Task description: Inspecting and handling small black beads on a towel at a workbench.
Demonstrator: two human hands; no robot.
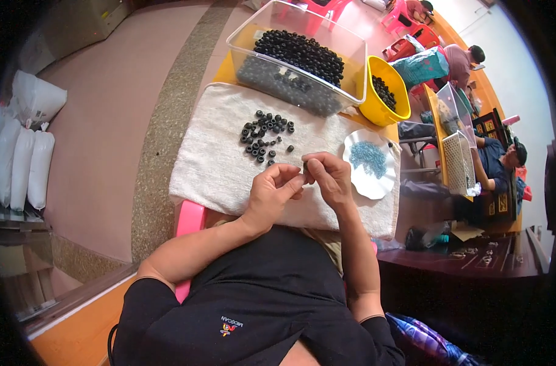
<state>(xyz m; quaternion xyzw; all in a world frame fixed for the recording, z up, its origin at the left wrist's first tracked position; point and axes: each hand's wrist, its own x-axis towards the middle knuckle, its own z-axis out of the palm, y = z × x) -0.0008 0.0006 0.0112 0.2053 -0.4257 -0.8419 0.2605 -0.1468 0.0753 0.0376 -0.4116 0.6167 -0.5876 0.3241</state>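
Observation:
My left hand [273, 192] and my right hand [328, 177] meet above a white towel [223, 165], fingertips pinched together on a small dark bead [304, 166]. Both hands grip it; whether a thread runs through it is too small to tell. A loose cluster of black ring-shaped beads [265, 135] lies on the towel just beyond my hands. To the right of my right hand sits a white scalloped dish [375, 180] with small blue beads [368, 156] in it.
A clear plastic box [247, 38] of black beads stands behind the towel, with a yellow bowl [395, 114] of more beads at its right. Other people sit at tables at the far right. White sacks [21, 152] lean at the left on the pink floor.

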